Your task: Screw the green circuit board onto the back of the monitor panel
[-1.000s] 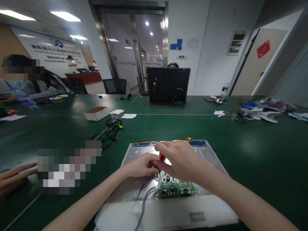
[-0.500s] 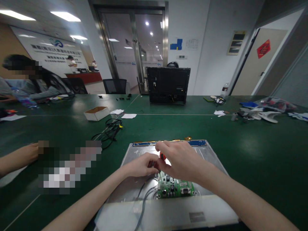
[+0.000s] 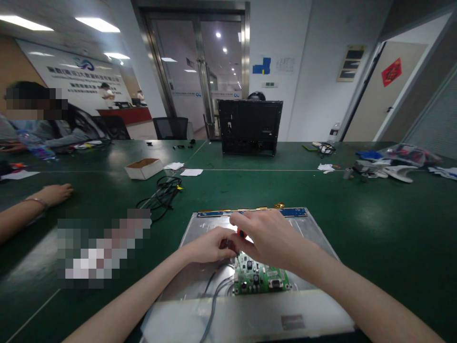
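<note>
A green circuit board (image 3: 260,278) lies on the silvery metal back of a flat display panel (image 3: 185,267) in front of me. My right hand (image 3: 271,236) is closed around the red and black handle of a screwdriver (image 3: 242,233), its tip end pointing down at the board's upper left corner. Beside it, my left hand (image 3: 216,245) is closed, fingertips pinched together close to the screwdriver's shaft; what they hold is hidden. Grey cables (image 3: 213,305) run from the board's left side toward me. A narrow blue circuit strip (image 3: 217,214) lines the panel's far edge.
Black cables (image 3: 162,195) and an open cardboard box (image 3: 143,169) lie to the left on the green table (image 3: 385,247). A black monitor housing (image 3: 250,126) stands at the far side. Another person's hand (image 3: 53,194) rests at the left. Plastic parts (image 3: 385,169) sit at the right.
The screwdriver handle has turned slightly in my right hand; my hands stay in place. The other person's hand at the left has moved away from the blurred-out item, farther up the table.
</note>
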Demonstrator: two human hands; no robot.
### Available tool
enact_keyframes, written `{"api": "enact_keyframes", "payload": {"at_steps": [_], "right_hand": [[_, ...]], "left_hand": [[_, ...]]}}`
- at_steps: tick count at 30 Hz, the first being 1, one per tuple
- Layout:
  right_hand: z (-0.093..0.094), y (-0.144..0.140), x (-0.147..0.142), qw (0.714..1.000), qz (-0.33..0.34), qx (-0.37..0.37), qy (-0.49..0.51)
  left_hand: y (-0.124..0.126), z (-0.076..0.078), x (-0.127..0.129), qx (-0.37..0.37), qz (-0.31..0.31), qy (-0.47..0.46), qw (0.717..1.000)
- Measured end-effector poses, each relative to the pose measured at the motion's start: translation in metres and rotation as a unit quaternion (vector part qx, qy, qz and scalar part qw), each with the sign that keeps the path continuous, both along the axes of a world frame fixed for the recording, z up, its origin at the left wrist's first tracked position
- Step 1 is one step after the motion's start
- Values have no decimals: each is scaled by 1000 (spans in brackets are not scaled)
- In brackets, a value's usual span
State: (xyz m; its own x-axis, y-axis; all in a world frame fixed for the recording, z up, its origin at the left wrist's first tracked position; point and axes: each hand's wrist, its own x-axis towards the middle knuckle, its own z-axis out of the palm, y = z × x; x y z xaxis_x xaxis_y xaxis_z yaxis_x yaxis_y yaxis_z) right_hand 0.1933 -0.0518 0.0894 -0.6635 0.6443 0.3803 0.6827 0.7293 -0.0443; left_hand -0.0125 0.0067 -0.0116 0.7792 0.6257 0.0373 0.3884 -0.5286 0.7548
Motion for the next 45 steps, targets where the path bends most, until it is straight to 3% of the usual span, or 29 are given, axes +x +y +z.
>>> {"api": "enact_keyframes", "payload": {"at_steps": [45], "right_hand": [[9,1,6,1000,-3,-30,-6]], "left_hand": [[1,6,1,-30,-14,6,999]]}}
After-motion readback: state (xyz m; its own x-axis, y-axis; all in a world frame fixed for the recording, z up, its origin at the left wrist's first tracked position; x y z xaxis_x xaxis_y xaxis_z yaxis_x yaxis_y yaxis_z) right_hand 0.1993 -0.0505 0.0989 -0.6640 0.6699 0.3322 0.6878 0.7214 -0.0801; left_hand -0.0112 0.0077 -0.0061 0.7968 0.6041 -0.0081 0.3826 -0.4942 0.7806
